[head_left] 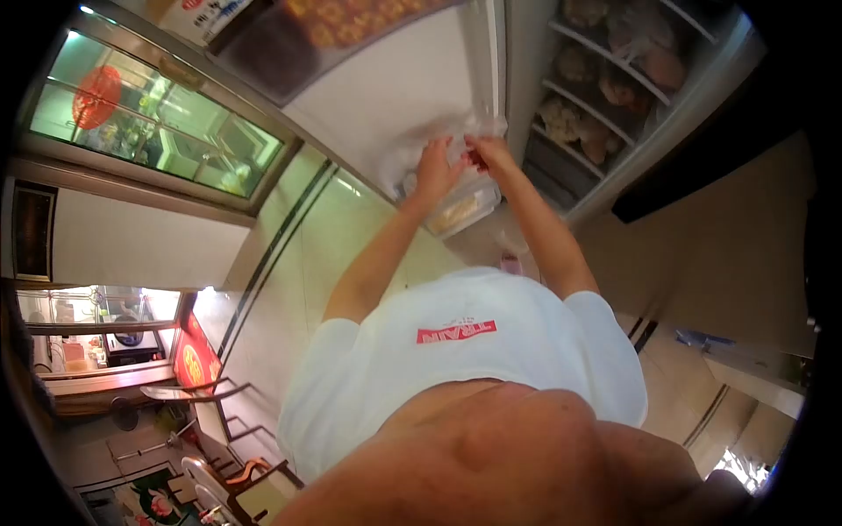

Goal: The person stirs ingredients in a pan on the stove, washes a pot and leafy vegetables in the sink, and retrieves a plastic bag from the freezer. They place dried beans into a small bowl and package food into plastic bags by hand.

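Both hands [436, 174] are blurring at the fingertips here, and whatever they're holding is too smeared to name! The clear container [465, 212] below them has contents too fuzzy to make out. Up top, the picture's edge slices off the tray of yellowish pieces [355, 19]. Over on the shelves [605, 61], the bagged items are dim and indistinct.

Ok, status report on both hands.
Left hand and right hand at blurred clear plastic; grip unclear. Clear tub close by, toward the body. Stocked shelves at right.
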{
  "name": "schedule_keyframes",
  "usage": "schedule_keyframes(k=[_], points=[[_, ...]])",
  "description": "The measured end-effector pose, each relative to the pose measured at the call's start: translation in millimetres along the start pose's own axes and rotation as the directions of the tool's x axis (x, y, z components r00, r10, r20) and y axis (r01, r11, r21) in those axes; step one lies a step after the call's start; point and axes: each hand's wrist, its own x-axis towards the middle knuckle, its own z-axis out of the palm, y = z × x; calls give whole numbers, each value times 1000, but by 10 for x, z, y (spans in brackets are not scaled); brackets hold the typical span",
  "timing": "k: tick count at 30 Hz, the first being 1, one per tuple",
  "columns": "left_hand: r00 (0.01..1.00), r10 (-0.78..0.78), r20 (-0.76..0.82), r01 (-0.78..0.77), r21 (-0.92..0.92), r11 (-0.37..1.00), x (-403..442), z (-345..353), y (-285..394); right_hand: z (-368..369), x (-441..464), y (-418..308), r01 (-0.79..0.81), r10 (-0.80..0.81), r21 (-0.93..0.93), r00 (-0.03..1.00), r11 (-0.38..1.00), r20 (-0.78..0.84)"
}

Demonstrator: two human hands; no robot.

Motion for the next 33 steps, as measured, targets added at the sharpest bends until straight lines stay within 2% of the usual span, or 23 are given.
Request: schedule_keyframes(k=[3, 6, 9, 11, 13, 14, 15, 16, 18, 19, 21, 24, 27, 29, 30, 33], points=[[999, 9, 42, -10, 24, 1000, -43, -107, 185, -58, -92, -11, 36, -35, -27, 998, 999, 47], [996, -49, 77, 45, 56, 997, -102, -219, 290, -77, -269, -34, 183, -171, -91, 978, 979, 120], [976, -94, 198, 89, 32, 995, -183, -226, 160, -171, -629, -20, 329, -296, -210, 939, 921, 176], [924, -198, 328, 182, 78, 980, -187, -240, 123, -271, -775, 117, 402, -349, -218, 905, 889, 244], [930, -143, 338, 135, 47, 990, -174, -207, 72, -375, -879, 200, 412, -353, -230, 899, 881, 259], [952, -129, 279, 117, 58, 991, -195, -211, 78, -403, -940, 230, 388, -328, -242, 910, 889, 253], [970, -116, 212, 102, 74, 992, -230, -222, 146, -412, -1018, 238, 345, -303, -177, 925, 922, 229], [986, -4, 164, -8, 73, 997, -210, -243, 304, -420, -1028, 222, 313, -286, -112, 935, 943, 211], [974, 220, 59, -225, 93, 970, -191, -334, 584, -450, -938, 311, 152, -157, 39, 974, 988, 163], [963, 242, 114, -250, 58, 966, -197, -320, 652, -435, -913, 320, 80, -97, 117, 984, 990, 147], [930, 302, 211, -306, -13, 952, -162, -224, 724, -371, -884, 269, 94, -101, 71, 989, 993, 106], [942, 176, 284, -208, 86, 974, -224, -65, 690, -343, -800, 319, 161, -161, 2, 985, 987, 60], [952, 222, 212, -244, 85, 966, -313, -73, 652, -352, -847, 398, 276, -271, -63, 960, 959, 71], [925, 369, 87, -377, 118, 918, -330, -114, 671, -332, -941, 405, 327, -319, -81, 943, 942, 94], [898, 439, 26, -438, 142, 888, -319, -163, 716, -285, -1005, 385, 358, -355, -91, 934, 929, 46], [798, 601, -47, -575, 242, 782, -285, -399, 1101, -246, -956, 437, 414, -414, -92, 910, 906, 19]])
